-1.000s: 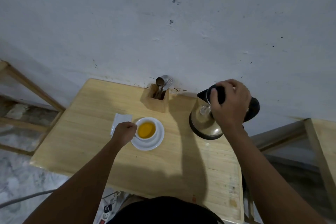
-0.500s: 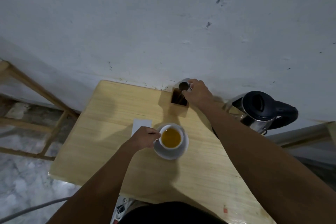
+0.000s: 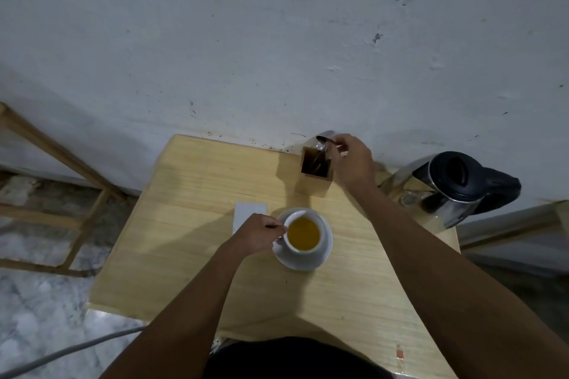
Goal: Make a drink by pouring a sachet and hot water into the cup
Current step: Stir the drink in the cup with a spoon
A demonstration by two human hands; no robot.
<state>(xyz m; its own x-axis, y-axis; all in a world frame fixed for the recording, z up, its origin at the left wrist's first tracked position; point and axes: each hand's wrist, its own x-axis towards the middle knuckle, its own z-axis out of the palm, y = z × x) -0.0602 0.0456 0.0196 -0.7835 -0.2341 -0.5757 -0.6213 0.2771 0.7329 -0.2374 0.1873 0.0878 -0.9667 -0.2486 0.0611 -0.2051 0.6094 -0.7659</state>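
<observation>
A white cup [image 3: 303, 234] full of amber drink stands on a white saucer [image 3: 317, 260] in the middle of the wooden table [image 3: 191, 255]. My left hand [image 3: 257, 234] grips the cup's left side at the handle. My right hand [image 3: 351, 160] is at the back of the table, pinching a metal spoon [image 3: 324, 140] that sticks up out of a wooden holder [image 3: 317, 168]. A white sachet [image 3: 246, 214] lies flat just left of the cup, partly under my left hand. The steel kettle [image 3: 455, 184] with a black lid and handle stands at the right rear.
The table stands against a white wall [image 3: 277, 40]. A wooden frame [image 3: 55, 157] stands on the marble floor to the left. A grey cable [image 3: 70, 351] runs over the floor at the lower left. Another wooden edge [image 3: 511, 218] shows right of the kettle.
My right hand let go of the kettle, moved left to the wooden holder and closed on a spoon. My left hand stayed on the cup. The view shifted left.
</observation>
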